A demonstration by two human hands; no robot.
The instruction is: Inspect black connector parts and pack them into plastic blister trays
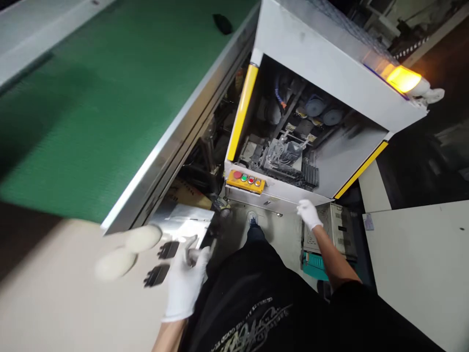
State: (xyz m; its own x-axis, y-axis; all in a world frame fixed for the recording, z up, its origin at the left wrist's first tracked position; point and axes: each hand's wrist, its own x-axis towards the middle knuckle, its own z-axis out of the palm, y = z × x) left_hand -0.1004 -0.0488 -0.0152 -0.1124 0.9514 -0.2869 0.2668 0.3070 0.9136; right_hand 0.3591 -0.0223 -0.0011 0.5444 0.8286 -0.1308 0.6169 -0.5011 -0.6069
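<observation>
My left hand (186,278), in a white glove, is over the near edge of the pale table. Its fingers are bent but apart, and I see nothing held in them. Beside it lie a black notched part (168,250) and a second black notched part (156,276). A shiny metal plate (185,221) is just beyond the fingertips. My right hand (309,213), also gloved in white, hangs in the air by the lower front of the white machine (293,193). Its fingers look loosely bent and apart, with nothing visible in them.
Two off-white oval objects (143,238) sit on the pale table (73,303). A green conveyor belt (110,98) carries a dark piece (222,23). The machine has a yellow button panel (245,181) and a lit amber lamp (403,79). A beige cabinet (333,230) stands at right.
</observation>
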